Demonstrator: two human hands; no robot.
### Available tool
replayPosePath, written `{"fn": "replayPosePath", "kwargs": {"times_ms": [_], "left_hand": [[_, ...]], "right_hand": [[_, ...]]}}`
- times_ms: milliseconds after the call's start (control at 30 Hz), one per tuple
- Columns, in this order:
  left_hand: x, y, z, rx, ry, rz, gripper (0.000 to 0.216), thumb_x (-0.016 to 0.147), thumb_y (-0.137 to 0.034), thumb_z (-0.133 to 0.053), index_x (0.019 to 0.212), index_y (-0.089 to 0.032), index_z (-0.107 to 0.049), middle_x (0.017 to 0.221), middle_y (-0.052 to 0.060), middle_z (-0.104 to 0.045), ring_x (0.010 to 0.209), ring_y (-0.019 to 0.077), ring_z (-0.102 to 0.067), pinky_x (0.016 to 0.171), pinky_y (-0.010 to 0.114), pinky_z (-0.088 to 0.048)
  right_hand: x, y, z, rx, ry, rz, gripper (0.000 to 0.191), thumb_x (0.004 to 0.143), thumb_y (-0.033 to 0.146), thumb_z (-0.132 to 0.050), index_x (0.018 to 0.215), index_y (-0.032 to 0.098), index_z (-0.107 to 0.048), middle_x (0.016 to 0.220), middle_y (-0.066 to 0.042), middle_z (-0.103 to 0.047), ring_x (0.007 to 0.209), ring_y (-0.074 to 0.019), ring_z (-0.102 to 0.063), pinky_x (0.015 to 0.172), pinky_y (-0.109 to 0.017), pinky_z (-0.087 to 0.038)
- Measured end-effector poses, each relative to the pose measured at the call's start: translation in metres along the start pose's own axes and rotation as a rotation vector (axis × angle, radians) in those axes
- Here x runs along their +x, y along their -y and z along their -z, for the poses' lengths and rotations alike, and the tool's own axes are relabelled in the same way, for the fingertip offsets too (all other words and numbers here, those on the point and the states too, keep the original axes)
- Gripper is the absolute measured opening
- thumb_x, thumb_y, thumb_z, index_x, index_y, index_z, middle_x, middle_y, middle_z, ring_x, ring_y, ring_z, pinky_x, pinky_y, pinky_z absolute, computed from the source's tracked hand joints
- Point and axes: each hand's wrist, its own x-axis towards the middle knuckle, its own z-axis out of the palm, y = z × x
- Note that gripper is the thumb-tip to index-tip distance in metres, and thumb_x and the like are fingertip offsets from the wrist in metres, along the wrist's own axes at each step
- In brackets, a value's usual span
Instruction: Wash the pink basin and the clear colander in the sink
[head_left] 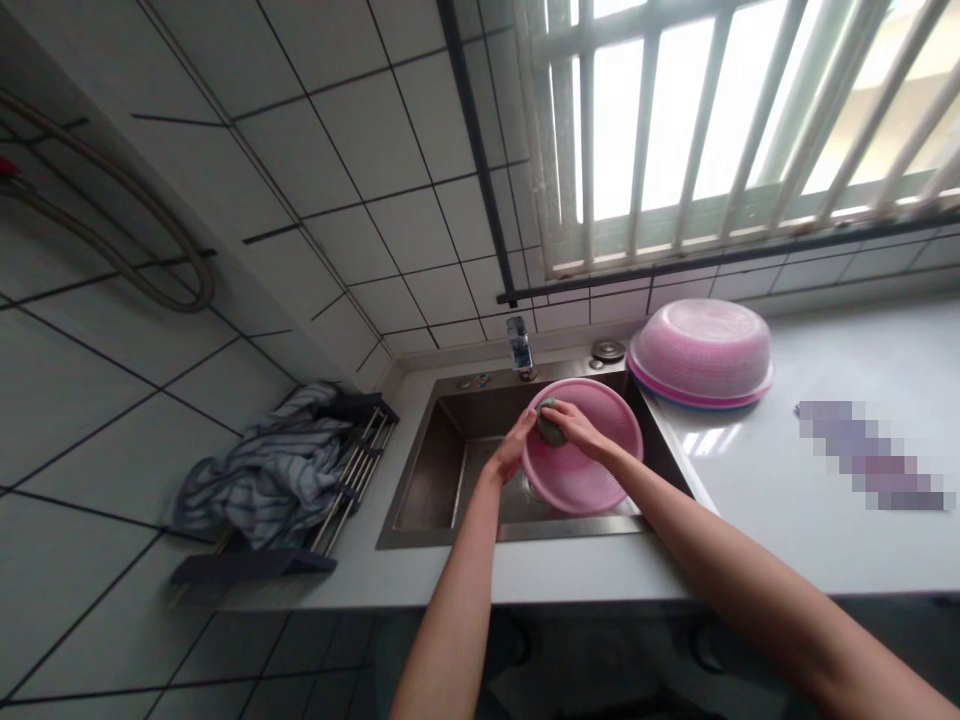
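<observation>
A pink plastic basket (600, 470) with fine perforated-looking walls is tilted over the steel sink (427, 470), its inside facing me. My left hand (514, 447) grips the basket's left rim, with the fingers partly hidden. Pinched in my right hand (576, 428) is a grey-green scouring cloth (551, 428), pressed against the basket's inner left side. Whether it is a cloth or a pad I cannot tell.
Upside-down pink and blue basins (701, 345) are stacked right of the sink. Behind it stands a faucet (519, 345), beside a round metal drain strainer (607, 350). A striped cloth (277, 465) lies over a rack (356, 480) at left. A blurred-out item (874, 455) lies on the right counter.
</observation>
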Motion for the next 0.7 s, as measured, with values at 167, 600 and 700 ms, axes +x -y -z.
{"fn": "replayPosePath", "kwargs": {"times_ms": [167, 600, 700], "left_hand": [[0.001, 0.001, 0.003, 0.005, -0.006, 0.013, 0.057, 0.093, -0.057, -0.072, 0.139, -0.024, -0.069, 0.151, 0.01, -0.064, 0.154, 0.033, -0.043, 0.133, 0.052, -0.023], [-0.011, -0.01, 0.0, 0.107, -0.086, 0.071, 0.079, 0.082, -0.051, -0.085, 0.148, -0.023, -0.049, 0.129, 0.013, -0.071, 0.123, 0.0308, -0.067, 0.117, 0.054, -0.043], [-0.011, -0.012, 0.0, 0.099, -0.104, 0.034, 0.088, 0.083, -0.05, -0.084, 0.157, -0.03, -0.041, 0.138, 0.012, -0.069, 0.132, 0.031, -0.062, 0.121, 0.053, -0.04]], "right_hand": [[-0.001, -0.004, -0.009, -0.017, 0.027, 0.042, 0.032, 0.085, 0.054, -0.063, 0.085, 0.022, -0.062, 0.087, -0.004, -0.067, 0.083, -0.0208, -0.057, 0.074, -0.031, -0.049], [-0.003, -0.001, -0.004, -0.008, 0.103, 0.02, 0.03, 0.086, 0.05, -0.064, 0.088, 0.021, -0.07, 0.093, -0.006, -0.073, 0.089, -0.0233, -0.063, 0.082, -0.034, -0.052], [-0.008, 0.001, -0.017, 0.009, 0.275, 0.006, 0.026, 0.084, 0.046, -0.066, 0.091, 0.021, -0.073, 0.099, -0.008, -0.076, 0.095, -0.0259, -0.066, 0.09, -0.037, -0.052]]}}
